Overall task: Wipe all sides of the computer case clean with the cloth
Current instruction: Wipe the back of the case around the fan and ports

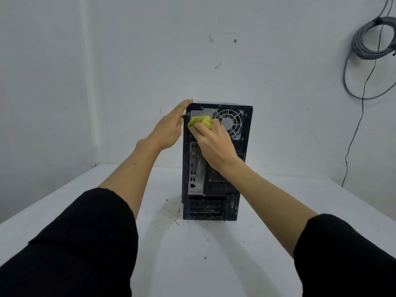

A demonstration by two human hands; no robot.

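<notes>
Two bare forearms in black sleeves reach forward over a white table [85, 200]. Leftmost, the left hand [171, 127] lies flat with straight fingers against the upper left side edge of the computer case [242, 129], its fingertips at the top corner. The black case stands upright near the table's middle, back panel toward the camera, dusty specks scattered on the table by its base. On that panel, beside the fan grille [232, 118], the right hand [212, 144] grips a bunched yellow-green cloth [200, 122] and presses it to the metal. Far right, grey coiled cable [368, 39] hangs on the wall.
</notes>
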